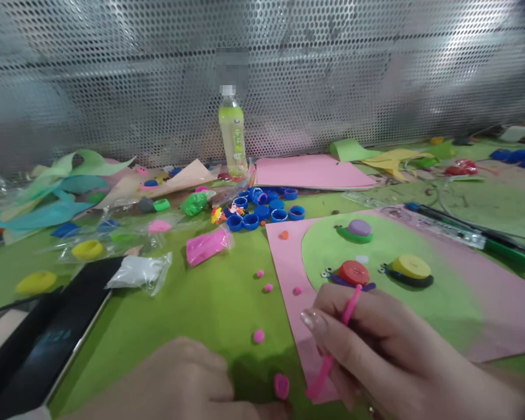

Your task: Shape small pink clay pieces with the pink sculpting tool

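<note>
**Thin pink tool pinched over a soft pink clay bead**

Resting low at the near edge, left hand (pixel 179 379), fingers curled against the green felt-like table mat (pixel 192 303); nothing visibly gripped, though fingertips mostly hidden, so closed or loose cannot be told. Just right of it, small pink blob of modelling clay (pixel 282 385), lying on the mat beside the near corner of the pink paper sheet (pixel 289 262). Likely soft, light, tacky, easily dented; best taken gently at the sides, without squeezing. Further right, right hand (pixel 376 356), fingers shut on the slim pink plastic modelling stick (pixel 332 350), held pen-fashion at mid-length, lower tip near the blob. Probably stiff, very light, smooth; mid-shaft pinch suits it. Beyond the knuckles, on a light green paper half-round (pixel 420 303), red bottle-cap snail on a purple clay body (pixel 353 273).

No legible writing anywhere: label on the yellow-green drink bottle (pixel 233 137) too small and blurred; dark phone screen (pixel 48 344) at far left unreadable.
</note>
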`<state>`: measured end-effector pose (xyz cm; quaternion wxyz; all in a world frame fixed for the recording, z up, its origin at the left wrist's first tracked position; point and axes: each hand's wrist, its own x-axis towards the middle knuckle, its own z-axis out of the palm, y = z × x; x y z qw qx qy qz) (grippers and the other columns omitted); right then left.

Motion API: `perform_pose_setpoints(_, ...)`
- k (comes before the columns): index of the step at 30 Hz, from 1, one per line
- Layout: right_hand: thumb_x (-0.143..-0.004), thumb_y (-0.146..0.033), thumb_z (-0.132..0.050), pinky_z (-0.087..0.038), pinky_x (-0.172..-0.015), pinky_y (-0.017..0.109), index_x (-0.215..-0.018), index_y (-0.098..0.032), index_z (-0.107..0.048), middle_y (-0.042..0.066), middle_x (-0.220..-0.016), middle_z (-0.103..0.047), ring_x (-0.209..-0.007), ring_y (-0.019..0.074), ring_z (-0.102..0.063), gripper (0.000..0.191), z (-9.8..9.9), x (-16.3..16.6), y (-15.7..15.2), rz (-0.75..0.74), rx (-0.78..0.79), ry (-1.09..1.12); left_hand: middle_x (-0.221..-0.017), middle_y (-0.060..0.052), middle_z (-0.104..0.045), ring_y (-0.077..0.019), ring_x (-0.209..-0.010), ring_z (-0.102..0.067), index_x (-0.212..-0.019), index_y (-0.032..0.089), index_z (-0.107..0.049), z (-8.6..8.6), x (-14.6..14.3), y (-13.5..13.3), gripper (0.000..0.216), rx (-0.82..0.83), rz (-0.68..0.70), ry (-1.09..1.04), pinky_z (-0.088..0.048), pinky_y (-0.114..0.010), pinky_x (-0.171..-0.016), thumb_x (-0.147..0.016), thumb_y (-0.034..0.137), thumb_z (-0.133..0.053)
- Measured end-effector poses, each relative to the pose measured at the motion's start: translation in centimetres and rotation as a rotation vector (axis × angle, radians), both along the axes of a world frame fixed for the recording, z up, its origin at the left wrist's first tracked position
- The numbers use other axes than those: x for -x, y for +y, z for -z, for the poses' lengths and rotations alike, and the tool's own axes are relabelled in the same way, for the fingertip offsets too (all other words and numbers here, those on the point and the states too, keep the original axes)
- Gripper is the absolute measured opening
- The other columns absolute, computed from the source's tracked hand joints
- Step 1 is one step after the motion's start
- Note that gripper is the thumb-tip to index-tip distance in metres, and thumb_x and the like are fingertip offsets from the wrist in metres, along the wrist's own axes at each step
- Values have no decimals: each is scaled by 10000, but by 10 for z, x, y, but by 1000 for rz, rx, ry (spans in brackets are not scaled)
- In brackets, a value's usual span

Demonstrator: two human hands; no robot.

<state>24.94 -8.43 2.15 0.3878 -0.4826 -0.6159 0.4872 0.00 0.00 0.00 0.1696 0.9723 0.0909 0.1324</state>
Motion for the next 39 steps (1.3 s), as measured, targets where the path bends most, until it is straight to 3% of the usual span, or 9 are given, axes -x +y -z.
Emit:
perform_pose_setpoints(4,-1132,-400,-442,-383,-477,223,-734,-263,-441,-53,-601,-485,-515,116,-457,421,-4,-6,-2,133,-154,-97,-816,-19,-711,-207,-738,-692,-1244,326,-768,-6,-11,12,292,6,-91,-4,-557,-251,-674,-1100,541,-633)
perform_pose_setpoints(9,-1095,-653,-646,-443,-472,223,-764,-251,-550,-39,-604,-482,-550,146,-528,529,-3,-13,-5,248,-256,-221,-828,-5,-714,-184,-727,-683,-1293,310,-772,-11,-6,24,282,115,-176,18,-558,-242,-692,-1105,495,-670)
perform_pose_setpoints(14,-1083,-713,-632,-470,-481,222,-795,-248,-621,-23,-612,-501,-579,161,-562,547,-2,-18,-5,253,-359,-273,-803,25,-709,-129,-643,-663,-1248,305,-811,-14,-1,31,181,178,-207,32,-499,-199,-621,-1104,338,-707)
perform_pose_setpoints(20,-1079,-705,-646,-475,-483,226,-810,-251,-647,-15,-614,-521,-579,166,-581,528,-4,-23,-7,256,-457,-312,-856,18,-696,-119,-700,-686,-1099,305,-861,-14,-5,34,158,218,-170,41,-512,-183,-660,-1034,204,-759)
perform_pose_setpoints(26,-1078,-694,-655,-473,-479,230,-822,-256,-666,-10,-610,-534,-572,170,-594,508,-5,-25,-12,242,-547,-374,-931,33,-671,-90,-749,-691,-955,231,-807,-16,-13,32,162,287,-220,25,-514,-132,-682,-916,77,-841)
perform_pose_setpoints(32,-1076,-674,-673,-471,-474,236,-842,-262,-687,-6,-607,-551,-563,174,-609,474,-1,-28,-14,223,-620,-432,-939,11,-681,-106,-804,-705,-1130,278,-847,-9,-17,34,111,266,-72,14,-520,-153,-734,-1081,249,-752)
perform_pose_setpoints(36,-1113,-580,-658,-438,-440,238,-866,-262,-685,-11,-599,-567,-522,161,-600,404,7,-30,-12,186,-639,-429,-790,19,-575,-107,-635,-551,-1202,310,-836,-7,-11,32,372,117,-53,-4,-354,-218,-557,-1209,462,-497)
perform_pose_setpoints(39,-1212,-428,-491,-372,-401,229,-856,-247,-609,-30,-603,-574,-454,109,-550,416,15,-31,-10,123,-711,-374,-777,17,-544,-127,-627,-504,-1259,325,-806,-11,-6,30,431,46,-53,24,-331,-244,-552,-1221,512,-420)
